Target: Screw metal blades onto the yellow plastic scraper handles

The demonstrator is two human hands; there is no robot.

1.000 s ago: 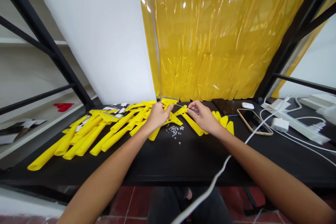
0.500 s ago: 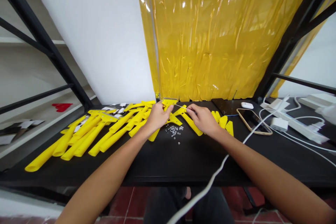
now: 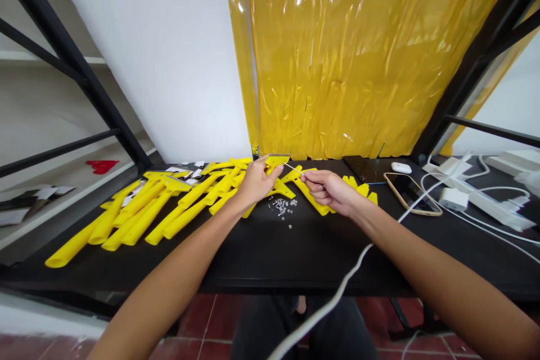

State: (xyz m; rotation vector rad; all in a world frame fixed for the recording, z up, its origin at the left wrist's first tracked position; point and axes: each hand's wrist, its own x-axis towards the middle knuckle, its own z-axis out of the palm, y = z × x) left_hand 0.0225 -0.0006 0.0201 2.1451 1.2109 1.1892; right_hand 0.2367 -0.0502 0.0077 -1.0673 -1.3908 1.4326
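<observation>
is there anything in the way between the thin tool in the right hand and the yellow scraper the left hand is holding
Nothing visible. The right hand points the thin metal tool straight at the yellow scraper held by the left hand; the small screws lie lower, on the table.

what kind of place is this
Probably a small assembly workstation. A black table carries a pile of identical yellow scraper handles and loose small screws, and a black metal rack stands beside it. The left hand holds one scraper; the right hand holds a thin screwdriver.
</observation>
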